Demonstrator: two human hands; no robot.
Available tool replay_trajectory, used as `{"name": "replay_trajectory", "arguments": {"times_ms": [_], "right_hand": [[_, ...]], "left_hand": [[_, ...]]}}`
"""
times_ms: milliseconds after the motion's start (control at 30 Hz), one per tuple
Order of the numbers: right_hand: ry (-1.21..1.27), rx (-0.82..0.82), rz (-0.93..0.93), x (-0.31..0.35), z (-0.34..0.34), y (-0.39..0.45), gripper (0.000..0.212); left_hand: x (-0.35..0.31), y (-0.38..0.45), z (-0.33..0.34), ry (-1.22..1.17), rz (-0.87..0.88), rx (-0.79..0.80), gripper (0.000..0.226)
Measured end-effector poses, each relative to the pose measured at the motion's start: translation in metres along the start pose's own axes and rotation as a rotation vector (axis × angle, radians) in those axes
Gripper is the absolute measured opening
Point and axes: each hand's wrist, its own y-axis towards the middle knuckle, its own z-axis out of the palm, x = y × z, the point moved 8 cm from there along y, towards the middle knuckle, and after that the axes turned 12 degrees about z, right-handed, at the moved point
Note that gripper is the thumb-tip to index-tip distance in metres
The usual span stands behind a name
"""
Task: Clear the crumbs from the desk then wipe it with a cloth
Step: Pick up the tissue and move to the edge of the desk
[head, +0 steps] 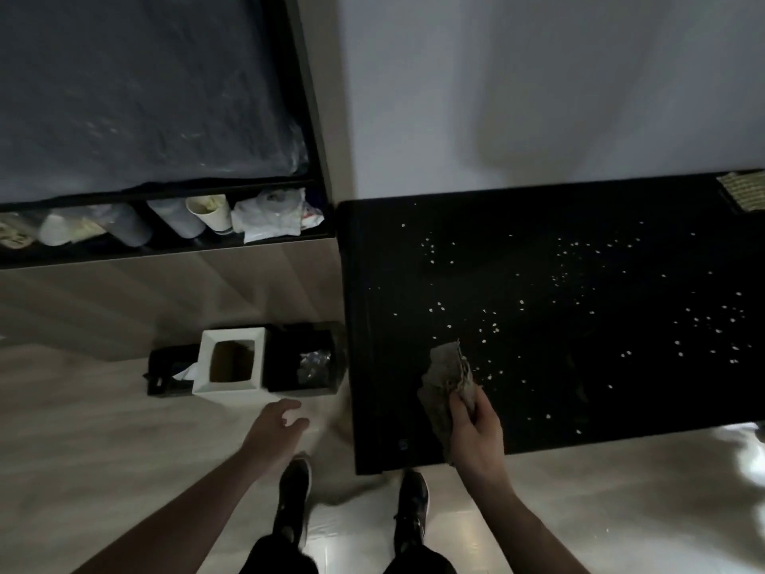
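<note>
A black desk fills the right half of the head view, and several small white crumbs are scattered over it. My right hand is shut on a crumpled grey-brown cloth, which rests on the desk near its front left corner. Off the desk to the left, my left hand hangs over the floor with fingers apart and nothing in it.
On the floor left of the desk stand a white square bin and a black bin with crumpled waste inside. A dark bed frame with cups and bags beneath it lies at the back left. A woven mat sits at the desk's far right corner.
</note>
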Motion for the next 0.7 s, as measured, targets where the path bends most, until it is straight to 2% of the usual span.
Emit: {"name": "replay_trajectory", "arguments": {"times_ms": [133, 300, 367, 467, 567, 633, 700], "right_hand": [[-0.020, -0.022, -0.098, 0.036, 0.051, 0.019, 0.022], [-0.067, -0.158, -0.256, 0.074, 0.115, 0.063, 0.024], [-0.206, -0.168, -0.336, 0.074, 0.143, 0.087, 0.025], [-0.596, -0.102, -0.471, 0.048, 0.194, 0.123, 0.048], [-0.976, -0.198, -0.531, 0.016, 0.225, 0.149, 0.063], [-1.045, -0.286, -0.550, 0.007, 0.228, 0.153, 0.074], [-1.040, -0.308, -0.552, 0.005, 0.229, 0.156, 0.077]], "left_hand": [[0.039, 0.055, -0.043, 0.111, -0.028, 0.043, 0.041], [0.096, 0.150, -0.067, 0.227, -0.052, 0.117, 0.050], [0.118, 0.186, -0.065, 0.256, -0.072, 0.142, 0.051], [0.157, 0.235, -0.049, 0.263, -0.104, 0.159, 0.059], [0.216, 0.284, -0.021, 0.216, -0.186, 0.168, 0.078], [0.245, 0.304, -0.001, 0.177, -0.260, 0.142, 0.078], [0.258, 0.310, 0.018, 0.087, -0.342, 0.103, 0.073]]}}
